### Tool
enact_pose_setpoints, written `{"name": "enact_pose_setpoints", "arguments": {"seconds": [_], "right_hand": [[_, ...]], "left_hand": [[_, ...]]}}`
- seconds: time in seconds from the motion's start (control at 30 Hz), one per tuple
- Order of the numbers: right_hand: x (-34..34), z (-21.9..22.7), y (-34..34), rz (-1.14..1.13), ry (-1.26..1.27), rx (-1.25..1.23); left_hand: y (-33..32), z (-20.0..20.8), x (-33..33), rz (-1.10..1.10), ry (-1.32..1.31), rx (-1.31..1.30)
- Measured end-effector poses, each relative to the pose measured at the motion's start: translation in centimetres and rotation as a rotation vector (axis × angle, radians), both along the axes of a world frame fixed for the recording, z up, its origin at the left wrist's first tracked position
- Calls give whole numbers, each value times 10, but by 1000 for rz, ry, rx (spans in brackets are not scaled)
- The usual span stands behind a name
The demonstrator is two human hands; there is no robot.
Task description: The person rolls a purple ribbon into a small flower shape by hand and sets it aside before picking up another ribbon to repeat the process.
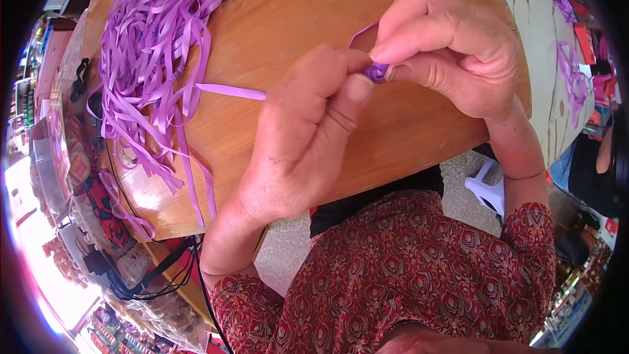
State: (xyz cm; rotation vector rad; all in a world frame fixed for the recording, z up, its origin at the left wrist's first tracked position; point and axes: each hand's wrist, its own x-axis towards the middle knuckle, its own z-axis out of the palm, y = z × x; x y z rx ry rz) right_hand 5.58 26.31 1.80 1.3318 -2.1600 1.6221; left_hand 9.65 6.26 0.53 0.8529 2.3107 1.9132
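Both hands meet over the wooden table, pinching a small purple ribbon knot [375,73] between their fingertips. My left hand [304,118] grips the knot's left side with thumb and forefinger. On its right side, the thumb and fingers of my right hand [452,46] press the ribbon together. One light purple ribbon end [230,91] runs out from behind my left hand toward the pile. Another thin length of ribbon [362,33] curves up behind the right fingers. The knot's inner loops are partly hidden by the fingertips.
A large tangled pile of purple ribbons [154,59] covers the table's left side, several ends trailing near its edge. The brown wooden table [275,6] adjoins a pale marbled surface [547,92] with more purple ribbon. Black cables [187,262] hang at the lower left; a white stool [486,187] stands below.
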Motion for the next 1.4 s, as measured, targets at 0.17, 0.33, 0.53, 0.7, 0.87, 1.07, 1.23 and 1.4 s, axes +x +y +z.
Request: {"name": "enact_pose_setpoints", "arguments": {"seconds": [0.17, 0.33, 0.53, 0.7, 0.87, 1.07, 1.23, 1.4], "right_hand": [[0, -1, 0, -25, -44, -18], [3, -1, -2, -67, -78, -63], [2, 1, 0, -97, -5, -5], [1, 4, 0, -99, 48, 34], [4, 6, 0, -110, 86, 66], [6, 5, -3, -153, 105, 79], [6, 4, -5, -154, 100, 111], [6, 2, -5, -156, 98, 110]], "left_hand": [[1, 3, 0, 64, -393, 326], [2, 0, 0, 88, -444, 329], [3, -3, -2, 104, -385, 304], [1, -3, -5, 124, -313, 231], [-1, -8, -6, 89, -191, 237], [4, -10, -5, 126, -289, 369], [12, -1, -2, 162, -425, 464], [11, -4, -1, 164, -518, 573]]}}
